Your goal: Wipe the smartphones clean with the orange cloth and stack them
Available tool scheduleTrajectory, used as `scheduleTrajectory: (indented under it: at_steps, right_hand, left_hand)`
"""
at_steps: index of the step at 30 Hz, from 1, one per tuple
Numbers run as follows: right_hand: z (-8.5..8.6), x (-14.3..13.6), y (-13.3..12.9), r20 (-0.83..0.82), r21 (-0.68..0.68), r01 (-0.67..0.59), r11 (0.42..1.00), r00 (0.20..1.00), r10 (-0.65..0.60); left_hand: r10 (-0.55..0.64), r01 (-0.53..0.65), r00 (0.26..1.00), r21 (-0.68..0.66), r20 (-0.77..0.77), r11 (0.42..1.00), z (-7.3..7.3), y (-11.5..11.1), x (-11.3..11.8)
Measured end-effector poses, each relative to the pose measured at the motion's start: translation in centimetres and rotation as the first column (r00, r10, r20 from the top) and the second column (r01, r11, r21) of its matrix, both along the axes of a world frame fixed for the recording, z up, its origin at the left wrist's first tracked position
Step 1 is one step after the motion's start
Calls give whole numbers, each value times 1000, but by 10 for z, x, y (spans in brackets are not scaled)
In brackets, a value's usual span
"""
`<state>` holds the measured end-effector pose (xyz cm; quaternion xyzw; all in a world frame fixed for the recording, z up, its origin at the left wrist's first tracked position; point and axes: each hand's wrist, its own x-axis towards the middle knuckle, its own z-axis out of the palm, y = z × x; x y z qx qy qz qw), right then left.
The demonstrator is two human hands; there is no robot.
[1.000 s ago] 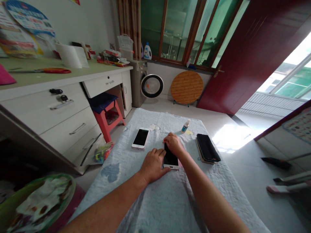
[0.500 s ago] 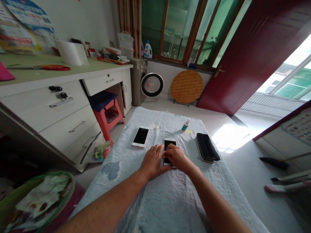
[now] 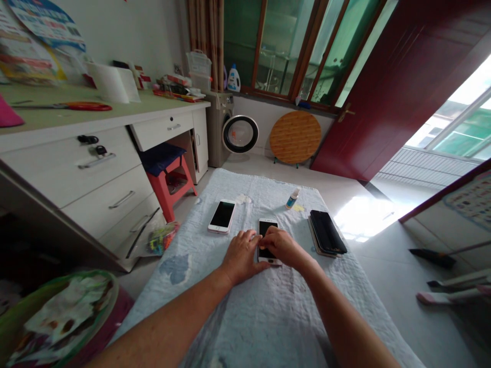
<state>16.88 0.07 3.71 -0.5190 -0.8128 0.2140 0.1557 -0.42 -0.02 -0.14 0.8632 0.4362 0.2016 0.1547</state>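
Observation:
A white phone with a dark screen [image 3: 268,225] lies face up on the cloth-covered table. Along its left edge rests my left hand [image 3: 242,255], fingers apart and thumb at the lower corner. My right hand [image 3: 279,245] is over the screen, its fingers pinched together near the left edge; whatever they hold is too small to make out. Another white phone [image 3: 222,216] lies to the left. A small spray bottle [image 3: 292,198] stands behind, and a black phone [image 3: 328,231] lies stacked on a lighter item at the right.
The light blue cloth [image 3: 268,317] covers the table. A full waste bin [image 3: 115,306] is at the lower left. A red stool [image 3: 169,186] stands by the white desk [image 3: 103,168], with a plastic bag [image 3: 157,240] below.
My right hand's pinched fingers have moved slightly up along the left edge of the phone. My left hand has hardly moved.

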Motion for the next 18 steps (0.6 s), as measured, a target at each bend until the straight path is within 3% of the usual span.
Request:
scheduleTrajectory:
  at_steps: [9,18]
  right_hand:
    - [-12,2,13,-47,126,117,985,993,-112]
    - [8,6,-2,-29,-117,-93,989,996,90]
  left_hand:
    - [-35,34,999,14,16,999,-1,2,0]
    - [-2,2,1000,29,18,1000,-5,2,0]
